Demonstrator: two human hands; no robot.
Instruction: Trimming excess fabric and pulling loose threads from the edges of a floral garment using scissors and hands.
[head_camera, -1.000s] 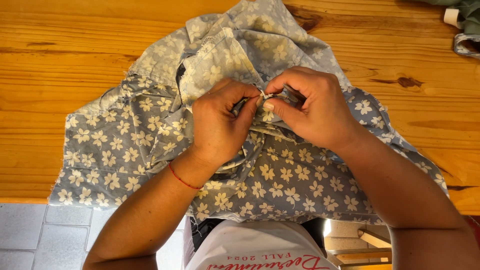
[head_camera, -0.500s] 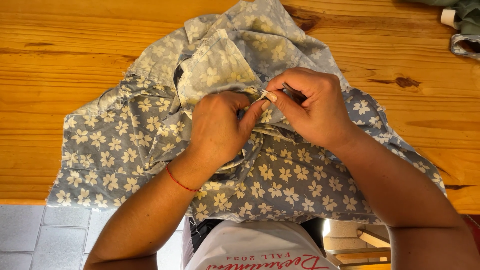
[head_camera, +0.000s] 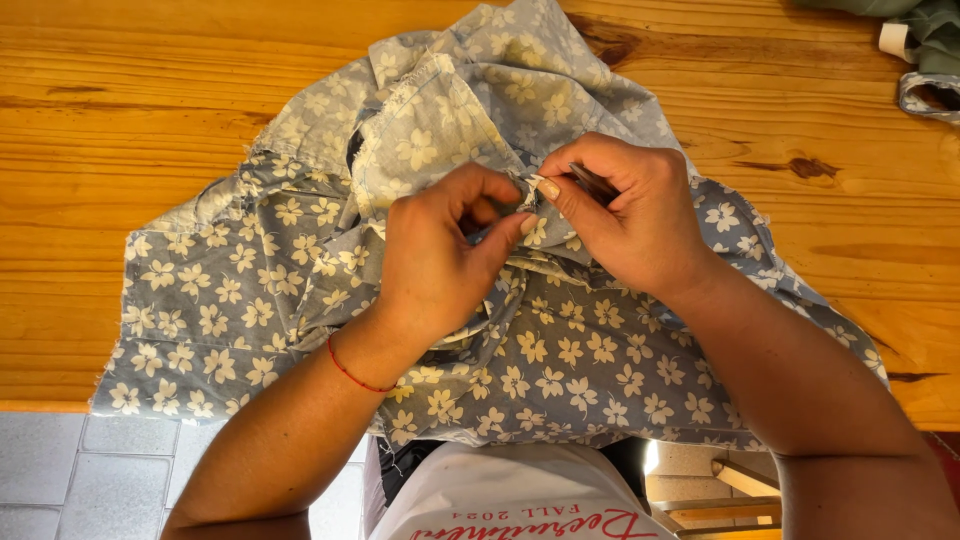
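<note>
The head camera looked straight down on a blue-grey floral garment (head_camera: 300, 300) spread in a rumpled heap across a varnished wooden table (head_camera: 120, 110), its lower edge hanging over the table's near side toward the person's lap. Both hands met over the middle of the cloth. The left hand (head_camera: 440, 255) had its thumb and forefinger pressed together on a small fold of the fabric, the other fingers curled under. The right hand (head_camera: 635, 215) faced it, fingertips touching the same little ridge of cloth, and it pinched a thin dark tool (head_camera: 592, 183) that lay slanted between thumb and fingers; what kind of tool it was I could not tell. A paler, inside-out part of the garment stood up just behind the left hand. A thin red string bracelet (head_camera: 350, 370) circled the left wrist. Far off at the table's right corner lay a bundle of green cloth (head_camera: 925, 35), well apart from the work. Below the table edge showed grey floor tiles (head_camera: 60, 470) and the person's white top (head_camera: 520, 495).
</note>
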